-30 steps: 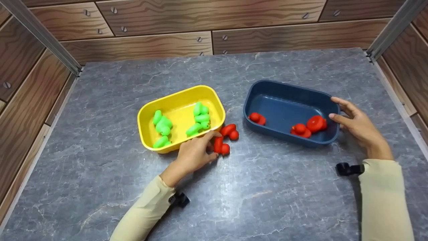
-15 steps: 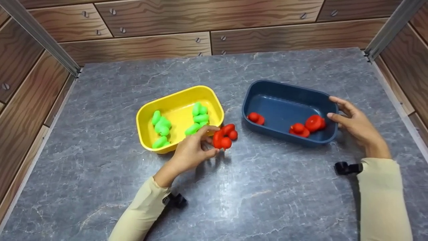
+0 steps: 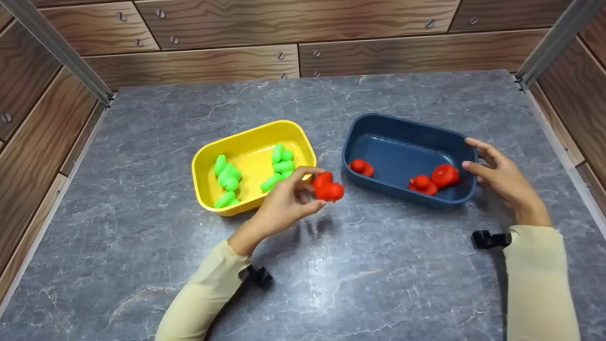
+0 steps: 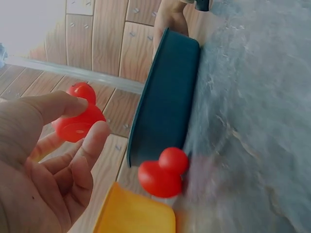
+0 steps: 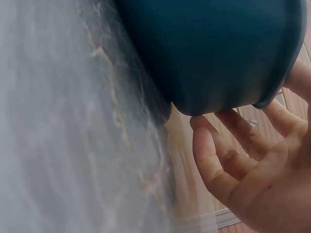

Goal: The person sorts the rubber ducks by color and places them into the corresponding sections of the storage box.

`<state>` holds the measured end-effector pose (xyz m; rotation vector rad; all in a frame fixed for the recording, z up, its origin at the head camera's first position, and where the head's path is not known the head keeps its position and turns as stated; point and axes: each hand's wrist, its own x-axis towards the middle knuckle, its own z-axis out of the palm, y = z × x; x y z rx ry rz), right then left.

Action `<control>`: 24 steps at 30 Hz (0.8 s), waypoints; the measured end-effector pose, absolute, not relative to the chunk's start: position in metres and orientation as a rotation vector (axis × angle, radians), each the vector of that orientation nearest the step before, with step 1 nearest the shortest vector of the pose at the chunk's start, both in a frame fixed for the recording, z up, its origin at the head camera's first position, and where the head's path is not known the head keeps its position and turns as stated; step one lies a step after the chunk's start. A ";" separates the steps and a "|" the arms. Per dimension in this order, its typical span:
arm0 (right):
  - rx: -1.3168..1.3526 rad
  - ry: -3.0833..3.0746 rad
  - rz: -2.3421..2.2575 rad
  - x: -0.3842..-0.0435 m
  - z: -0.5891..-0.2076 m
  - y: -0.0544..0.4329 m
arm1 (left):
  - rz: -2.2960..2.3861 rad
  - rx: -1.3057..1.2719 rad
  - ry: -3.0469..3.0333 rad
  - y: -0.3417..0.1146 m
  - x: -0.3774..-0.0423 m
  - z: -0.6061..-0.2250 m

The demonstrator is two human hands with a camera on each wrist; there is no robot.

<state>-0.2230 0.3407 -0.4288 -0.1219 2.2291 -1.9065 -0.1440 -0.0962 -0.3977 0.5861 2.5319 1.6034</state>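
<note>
My left hand (image 3: pixel 286 201) pinches a red rubber duck (image 4: pixel 80 124) between thumb and fingers, lifted above the table beside the yellow bin (image 3: pixel 208 208). Another red duck (image 4: pixel 163 177) shows in the left wrist view between the two bins; in the head view the held duck and hand largely hide it. My right hand (image 3: pixel 509 182) grips the right end of the dark blue bin (image 3: pixel 402 192), thumb at the rim and other fingers against the outer wall (image 5: pixel 214 73). Inside that bin lie red ducks, one at the left (image 3: pixel 360 167) and two at the right (image 3: pixel 433 180).
Several green ducks (image 3: pixel 229 176) lie in the yellow bin, in a left and a right group. The grey marbled table (image 3: pixel 360 293) is bounded by wood-patterned panels (image 3: pixel 227 23) at the back and sides. Each wrist carries a black camera (image 3: pixel 487 240).
The left hand has taken hold of a red duck beside the yellow bin, raised it off the table and moved it slightly right. The right hand stays at the blue bin.
</note>
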 end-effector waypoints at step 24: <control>-0.096 2.219 -1.913 -0.222 -0.430 0.342 | 1.995 0.525 2.146 -0.001 -0.196 -0.381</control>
